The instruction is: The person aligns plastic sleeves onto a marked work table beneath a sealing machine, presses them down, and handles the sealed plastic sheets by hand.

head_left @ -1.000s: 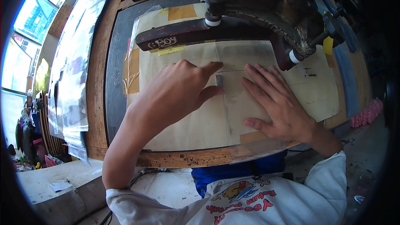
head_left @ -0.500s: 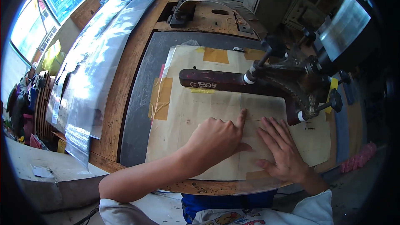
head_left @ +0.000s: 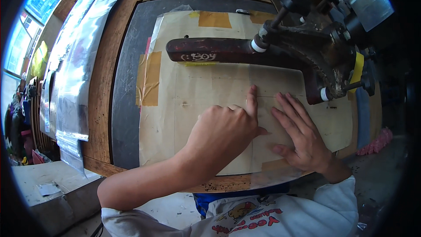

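A clear plastic sheet (head_left: 274,177) lies over the pale board (head_left: 162,142), its front end crossing the table's wooden edge. My left hand (head_left: 223,127) rests on it with the index finger stretched forward and the thumb out sideways; its other fingers curl under and hold nothing that I can see. Beside it, my right hand (head_left: 302,138) lies flat, fingers spread, pressing on the sheet. Just beyond my fingertips is a dark red L-shaped bar (head_left: 232,50), joined at the right to a worn metal bracket (head_left: 302,39) with black knobs.
Brown tape (head_left: 151,79) holds the board's left side on a dark grey table surface (head_left: 125,96). Several shiny clear plastic sheets (head_left: 74,79) are stacked at the left by the windows. Pink stringy material (head_left: 376,141) hangs at the right.
The whole scene has shifted upward in the picture as my head view moved. Both hands keep nearly the same places on the plastic sheet, below the bar.
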